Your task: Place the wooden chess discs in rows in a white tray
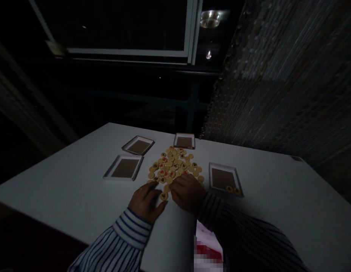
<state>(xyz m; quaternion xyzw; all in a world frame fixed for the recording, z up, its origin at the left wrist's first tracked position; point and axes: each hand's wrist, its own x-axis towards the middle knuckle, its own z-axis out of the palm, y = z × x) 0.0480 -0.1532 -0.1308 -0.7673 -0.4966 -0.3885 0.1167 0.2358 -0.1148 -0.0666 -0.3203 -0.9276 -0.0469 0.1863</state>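
Observation:
Round wooden pieces (175, 164) with red or black characters lie in a loose pile on the white table (79, 166). My left hand (145, 202) rests at the pile's near left edge, thumb and fingers apart, beside a piece with a black mark (163, 196). Over the near right part of the pile is my right hand (188, 192), its fingers curled down onto the pieces; what they hold, if anything, is hidden. To the right, a shallow box (211, 177) contains two pieces (229, 189) in its near corner.
Three more shallow boxes lie around the pile: one at the left (139, 168), one at the back left (151, 145) and one at the back (184, 134). A beaded curtain (266, 83) hangs behind the table at the right. The room is dim.

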